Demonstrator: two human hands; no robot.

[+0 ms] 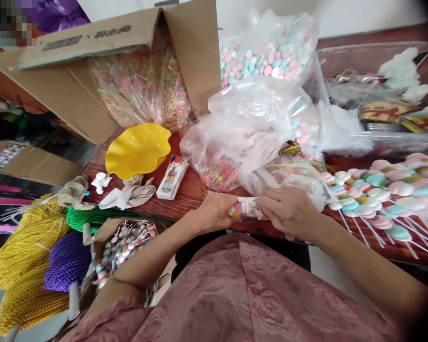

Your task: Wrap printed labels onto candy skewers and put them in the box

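Observation:
Both hands hold one candy skewer, a short stick of pastel marshmallow pieces in a clear wrapper, at the near edge of the wooden table. My left hand grips its left end. My right hand closes over its right end. A row of finished candy skewers with white sticks lies to the right. Clear plastic bags with pastel candies sit just beyond the hands.
A yellow wavy bowl, a flat packet and white cloth lie at the left. An open cardboard box holds a bag of candy rings. Yellow, green and purple cord bundles and a box of lollipops sit lower left.

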